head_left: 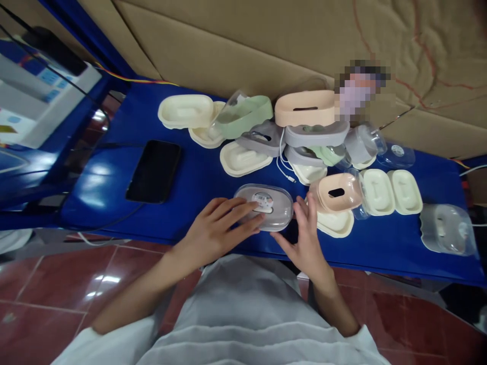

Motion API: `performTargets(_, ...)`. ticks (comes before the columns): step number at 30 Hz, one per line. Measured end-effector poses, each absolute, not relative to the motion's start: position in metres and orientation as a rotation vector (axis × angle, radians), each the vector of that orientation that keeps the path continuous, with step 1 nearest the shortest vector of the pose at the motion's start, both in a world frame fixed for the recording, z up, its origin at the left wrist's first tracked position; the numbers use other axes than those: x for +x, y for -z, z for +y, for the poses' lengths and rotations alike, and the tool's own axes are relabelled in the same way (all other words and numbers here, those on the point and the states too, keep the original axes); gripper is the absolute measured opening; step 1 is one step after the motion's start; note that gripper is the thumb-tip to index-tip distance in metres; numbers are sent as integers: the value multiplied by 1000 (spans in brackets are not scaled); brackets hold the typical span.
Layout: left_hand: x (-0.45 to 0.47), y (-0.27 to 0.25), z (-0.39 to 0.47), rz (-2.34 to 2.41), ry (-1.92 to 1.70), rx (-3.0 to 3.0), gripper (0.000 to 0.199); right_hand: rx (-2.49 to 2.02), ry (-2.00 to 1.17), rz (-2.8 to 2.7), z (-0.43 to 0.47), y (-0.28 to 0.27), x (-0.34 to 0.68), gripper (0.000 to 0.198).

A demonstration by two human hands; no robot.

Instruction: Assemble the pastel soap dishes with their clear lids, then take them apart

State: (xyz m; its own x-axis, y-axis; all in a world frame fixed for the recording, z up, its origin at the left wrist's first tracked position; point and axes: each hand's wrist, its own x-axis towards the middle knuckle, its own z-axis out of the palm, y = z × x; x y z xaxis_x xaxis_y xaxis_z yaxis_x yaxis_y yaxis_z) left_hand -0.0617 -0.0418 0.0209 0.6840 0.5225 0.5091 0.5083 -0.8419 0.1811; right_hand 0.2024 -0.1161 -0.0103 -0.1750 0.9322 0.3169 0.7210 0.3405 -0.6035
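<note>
Near the front edge of the table lies an oval box (279,205) with a clear plastic shell and a greyish part inside. A white printed sticker (262,202) sits on its top. My left hand (216,230) rests over the box's left side, fingers stretched out and their tips on the top by the sticker. At the right end is my right hand (304,235), thumb and fingers apart, some fingertips at or very near the rim; exact contact is unclear. Just right of it are a peach slotted oval piece (348,190) and a cream tray (337,223).
Behind lie cream trays (245,159), a green ring-like piece (245,116), a peach piece (304,104), grey pieces (315,136) and a white cable (281,152). A black phone (154,170) lies left. A clear-and-grey box (447,228) stands at the right end. Cardboard (243,45) backs the blue table.
</note>
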Motion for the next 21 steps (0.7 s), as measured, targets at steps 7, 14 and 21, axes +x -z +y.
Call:
performTargets(7, -69, 0, -46, 1003, -772, 2677, 82, -1448, -474, -2068, -112, 5, 204, 83)
performTargets(14, -69, 2, -43, 941, -652, 2617, 88, -1418, -460, -2040, -115, 3, 202, 85)
performTargets(21, -70, 2, -44, 942, -685, 2538, 87, -1454, -422, -1995, -122, 5, 202, 83)
